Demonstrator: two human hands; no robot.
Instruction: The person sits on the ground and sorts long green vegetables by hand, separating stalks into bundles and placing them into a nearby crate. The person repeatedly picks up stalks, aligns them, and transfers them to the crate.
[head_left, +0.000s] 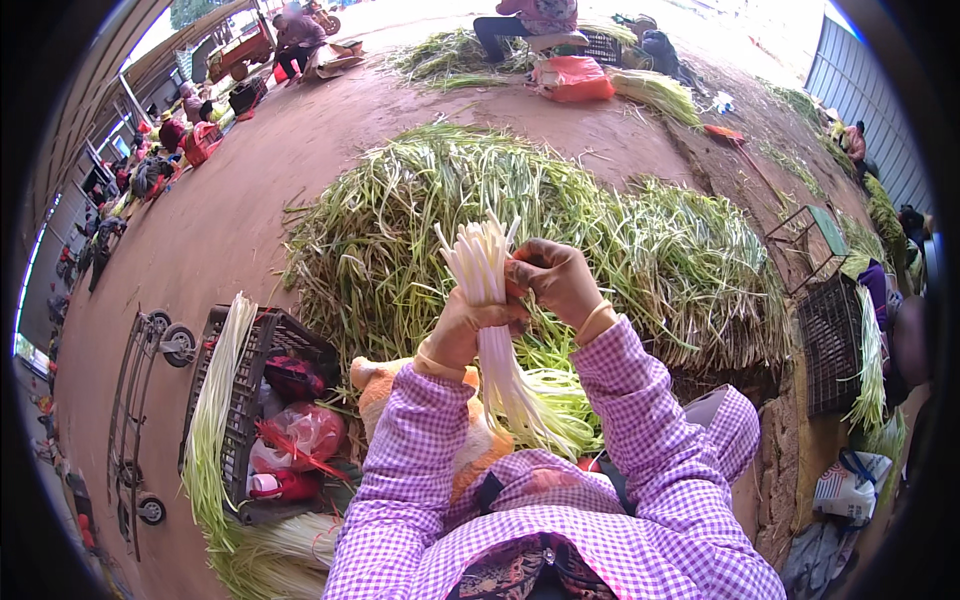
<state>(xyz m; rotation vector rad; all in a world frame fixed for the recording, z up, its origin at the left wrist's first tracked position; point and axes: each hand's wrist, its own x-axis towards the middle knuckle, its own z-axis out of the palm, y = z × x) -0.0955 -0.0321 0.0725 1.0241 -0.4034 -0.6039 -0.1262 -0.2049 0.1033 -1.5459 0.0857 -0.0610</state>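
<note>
My left hand (469, 326), in a tan rubber glove, is wrapped around a bunch of long chive-like stalks (480, 277). The white stem ends point up and away from me, while the pale green leaves fan out towards my lap. Close against the bunch's right side is my right hand (555, 281), also gloved, with its fingers bent and the fingertips together. Whether anything thin is pinched there is hidden. Loose yellow-green stalks (559, 390) lie beneath my hands, beside an orange and white plush cloth (382, 382).
A large heap of green leaves (465, 180) spreads ahead. At left, a black plastic crate (259, 337) holds bags, with a stalk bundle (217, 405) along its rim; a hand trolley (135, 420) stands beyond. Another crate (829, 345) and a metal-framed stool (825, 232) are right. A person (540, 19) sits ahead.
</note>
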